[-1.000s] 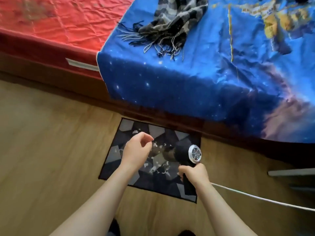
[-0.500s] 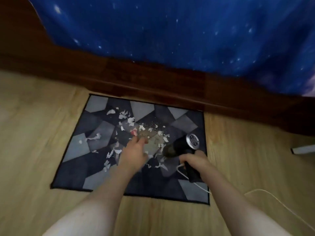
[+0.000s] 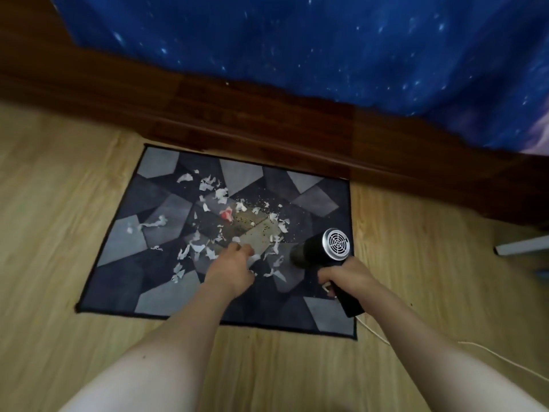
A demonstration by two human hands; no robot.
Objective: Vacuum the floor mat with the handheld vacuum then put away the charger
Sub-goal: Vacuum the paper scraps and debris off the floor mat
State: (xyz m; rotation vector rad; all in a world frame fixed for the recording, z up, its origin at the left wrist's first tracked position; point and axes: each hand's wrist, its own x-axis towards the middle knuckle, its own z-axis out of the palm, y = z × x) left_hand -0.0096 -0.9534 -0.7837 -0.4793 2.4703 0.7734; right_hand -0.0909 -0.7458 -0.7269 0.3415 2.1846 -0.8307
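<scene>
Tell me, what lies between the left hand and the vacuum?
In the head view, white paper scraps lie on the mat between the left hand and the vacuum.

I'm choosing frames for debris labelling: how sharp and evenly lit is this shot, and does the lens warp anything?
Head view: soft throughout, paper scraps fuzzy-edged, left hand slightly smeared. Head view: dim, even light, no hard shadows; only glint is on the vacuum grille. Head view: wide-angle lens bows the bed frame and skews the mat.

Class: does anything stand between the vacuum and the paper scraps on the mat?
Yes: the left hand lies over the mat just left of the vacuum, in front of most scraps.
</scene>
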